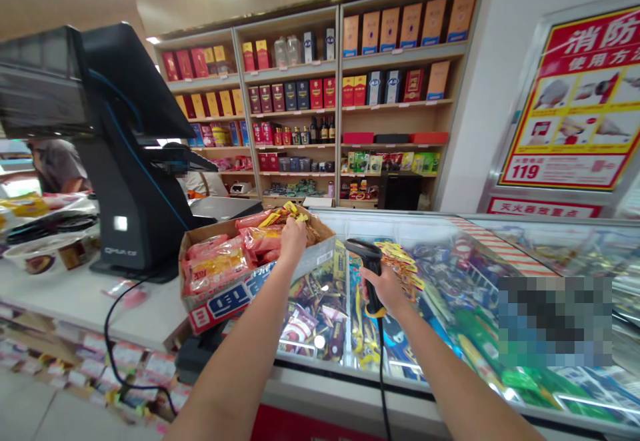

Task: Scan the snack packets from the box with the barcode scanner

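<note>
My right hand (385, 286) is wrapped round the grip of a black barcode scanner (364, 249), with its cable hanging down in front of the freezer. My left hand (293, 234) reaches into the right end of an open cardboard box (315, 254), its fingers closed at some yellow snack packets (280, 214). Pink-wrapped sausage packs (220, 268) fill the rest of the box. Beyond the right hand lies a bunch of yellow-and-red snack packets (400, 264); whether it rests on the glass or under it, I cannot tell.
A glass-topped freezer (450, 211) full of wrapped goods stretches to the right. A dark checkout terminal (135, 181) stands left on a white counter (50, 288), near tubs (55, 254). A black cable (107, 334) loops below. Shelves (300, 74) of boxes stand behind. People are partly visible at left.
</note>
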Demonstrator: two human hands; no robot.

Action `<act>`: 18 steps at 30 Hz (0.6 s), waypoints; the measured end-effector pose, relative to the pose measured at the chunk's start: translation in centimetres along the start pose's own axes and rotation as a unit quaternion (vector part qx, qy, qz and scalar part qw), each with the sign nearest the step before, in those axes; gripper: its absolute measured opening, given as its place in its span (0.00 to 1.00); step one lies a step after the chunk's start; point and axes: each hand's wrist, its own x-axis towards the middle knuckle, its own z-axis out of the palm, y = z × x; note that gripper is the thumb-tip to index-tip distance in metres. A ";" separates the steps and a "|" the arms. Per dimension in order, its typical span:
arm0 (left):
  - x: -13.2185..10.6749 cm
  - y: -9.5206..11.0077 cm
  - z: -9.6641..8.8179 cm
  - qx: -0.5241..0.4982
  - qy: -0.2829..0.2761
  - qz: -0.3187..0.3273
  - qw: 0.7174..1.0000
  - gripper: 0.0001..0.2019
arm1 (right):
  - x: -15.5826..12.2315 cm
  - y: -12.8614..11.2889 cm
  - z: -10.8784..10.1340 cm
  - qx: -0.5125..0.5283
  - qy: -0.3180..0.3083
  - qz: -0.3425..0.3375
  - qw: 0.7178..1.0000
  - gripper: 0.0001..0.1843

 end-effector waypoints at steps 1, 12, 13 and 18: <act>0.0 -0.1 -0.2 -0.059 0.034 0.001 0.998 0.07 | -0.1 -0.2 0.0 0.008 0.001 0.003 1.000 0.16; -5.1 2.2 1.6 -0.553 -0.125 -0.139 0.812 0.06 | -1.0 -1.8 -0.8 0.096 -0.010 -0.039 0.995 0.17; -5.7 2.3 2.0 -0.567 -0.151 -0.159 0.794 0.08 | -1.0 -1.8 -0.9 0.095 -0.017 -0.047 0.994 0.17; -7.5 1.7 3.8 -0.591 -0.232 -0.132 0.761 0.20 | -1.4 -2.1 -0.8 0.063 -0.044 -0.059 0.995 0.16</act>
